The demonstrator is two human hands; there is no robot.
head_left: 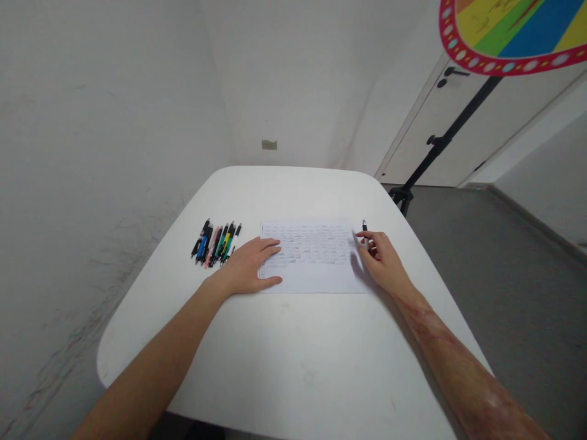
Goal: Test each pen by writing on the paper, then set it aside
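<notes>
A sheet of paper (316,278) covered in rows of small handwriting lies on the white table (293,348). My left hand (250,266) rests flat on its left edge, thumb and fingers spread. At the paper's right edge, my right hand (383,260) has its fingers curled around a pen (365,226). The pen's dark end points away from me, and the rest is partly covered by my fingers. Just left of my left hand lies a group of several pens (215,243) in black, blue, pink, green and yellow, roughly side by side.
White walls (114,91) stand to the left and behind the table, with an outlet plate (269,145) at the back. On the right, a colourful wheel (518,36) sits on a black stand (433,150) before a white door (463,134).
</notes>
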